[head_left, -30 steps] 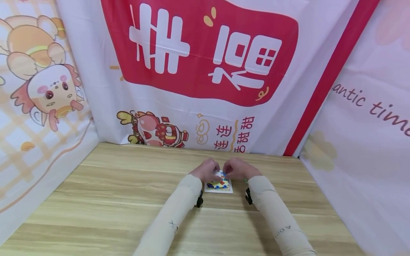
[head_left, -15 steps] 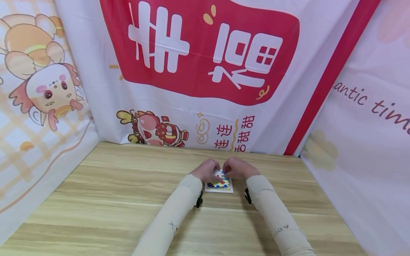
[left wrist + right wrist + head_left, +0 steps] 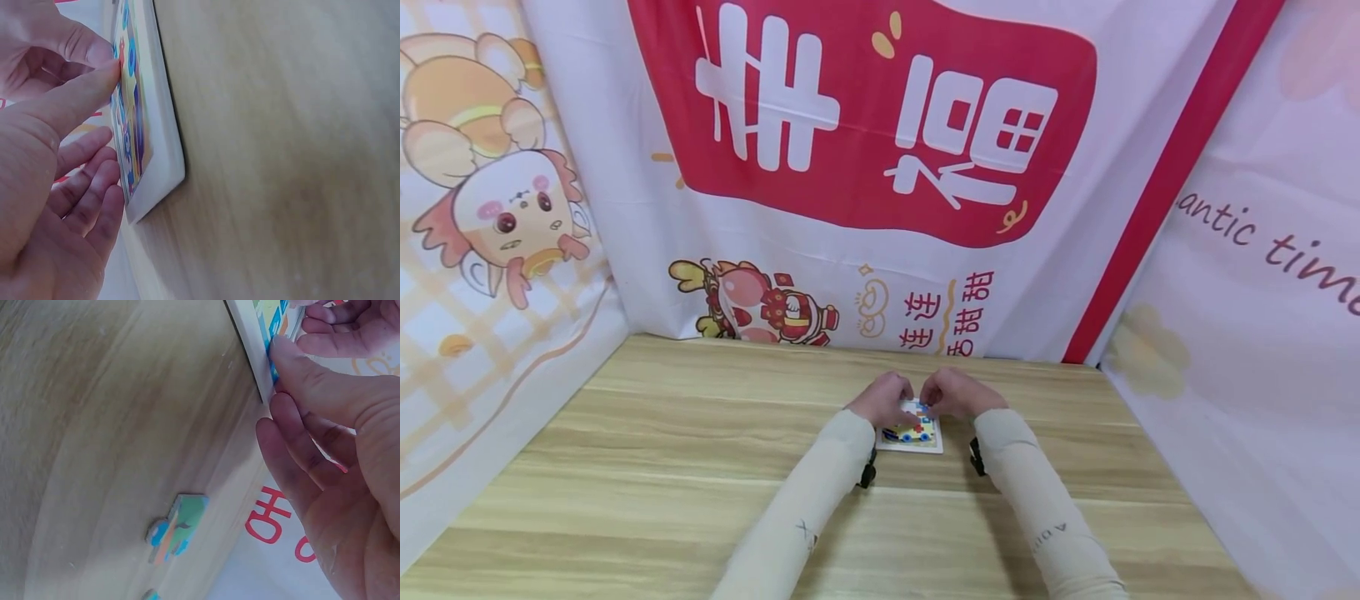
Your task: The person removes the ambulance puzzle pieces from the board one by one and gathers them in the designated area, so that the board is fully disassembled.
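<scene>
We stretched forward across the wooden table (image 3: 700, 517), our left hand (image 3: 884, 400) and right hand (image 3: 958, 393) turned inward over one white-rimmed jigsaw board (image 3: 910, 447). Two loose puzzle pieces (image 3: 189, 520) lay near the right hand, one cut off by the view's edge. Our left thumb pressed the picture, fingers loosely extended; our right thumb touched it too, but we couldn't tell whether it pinched anything.

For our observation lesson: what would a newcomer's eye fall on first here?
Probably the big red printed shape with white characters on the white fabric behind the wooden table. Then the bare left hand and right hand, close together at a white-rimmed picture board toward the table's far edge.
</scene>
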Demonstrator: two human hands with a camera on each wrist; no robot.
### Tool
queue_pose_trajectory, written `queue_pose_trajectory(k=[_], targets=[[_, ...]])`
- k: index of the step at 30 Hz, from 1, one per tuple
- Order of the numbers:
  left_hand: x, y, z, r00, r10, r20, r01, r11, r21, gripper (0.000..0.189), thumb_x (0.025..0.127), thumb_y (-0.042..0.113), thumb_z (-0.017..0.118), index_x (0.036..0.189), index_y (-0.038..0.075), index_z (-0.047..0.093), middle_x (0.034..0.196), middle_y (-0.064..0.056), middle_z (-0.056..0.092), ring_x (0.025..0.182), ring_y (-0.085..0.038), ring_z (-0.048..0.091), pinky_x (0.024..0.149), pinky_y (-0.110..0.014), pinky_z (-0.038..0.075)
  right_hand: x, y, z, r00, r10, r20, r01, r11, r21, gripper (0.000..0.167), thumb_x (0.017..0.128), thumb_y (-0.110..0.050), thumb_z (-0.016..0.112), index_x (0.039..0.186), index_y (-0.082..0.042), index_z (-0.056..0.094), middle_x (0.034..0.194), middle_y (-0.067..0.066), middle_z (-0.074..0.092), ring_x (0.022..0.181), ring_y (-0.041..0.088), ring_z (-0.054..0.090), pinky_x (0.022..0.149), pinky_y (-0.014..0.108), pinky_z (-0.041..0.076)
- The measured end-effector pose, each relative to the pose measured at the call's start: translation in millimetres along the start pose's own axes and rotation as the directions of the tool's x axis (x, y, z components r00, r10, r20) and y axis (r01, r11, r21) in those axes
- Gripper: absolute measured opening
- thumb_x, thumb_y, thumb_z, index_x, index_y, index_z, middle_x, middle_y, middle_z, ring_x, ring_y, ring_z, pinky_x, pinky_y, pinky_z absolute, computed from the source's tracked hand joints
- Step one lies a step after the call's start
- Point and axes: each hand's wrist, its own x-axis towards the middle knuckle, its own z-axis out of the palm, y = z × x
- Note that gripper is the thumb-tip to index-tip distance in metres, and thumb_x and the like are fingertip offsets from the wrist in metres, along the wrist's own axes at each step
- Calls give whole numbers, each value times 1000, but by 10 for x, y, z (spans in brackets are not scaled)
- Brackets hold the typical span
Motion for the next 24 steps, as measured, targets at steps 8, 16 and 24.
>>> queue_pose_trajectory(k=[8, 16, 24], targets=[[-1, 35, 13, 999, -43, -27, 43, 999, -15, 44, 82, 19, 91, 116, -1, 71, 119, -13, 69, 107, -24, 62, 102, -41, 54, 10, -19, 1, 1000, -1, -16, 1, 1000, -3, 19, 87, 4, 80, 102, -6, 75, 94, 3, 73, 86, 13, 64, 84, 32, 57], [-30, 73, 16, 999, -35, -40, 33, 998, -44, 42, 81, 15, 92, 113, -2, 72, 116, -14, 69, 104, -24, 61, 100, -41, 55, -20, 62, 39, 997, -57, -58, 55, 998, -25, 18, 87, 0, 82, 101, -8, 74, 94, 3, 72, 86, 13, 63, 84, 33, 57], [-19, 28, 30, 998, -34, -48, 32, 998, -50, 41, 82, 17, 92, 112, -2, 73, 116, -14, 71, 105, -25, 62, 101, -42, 54, -64, 122, 77, 987, -40, -155, 48, 998, 48, 9, 95, -3, 73, 102, -8, 76, 96, 1, 73, 90, 12, 65, 88, 35, 58]])
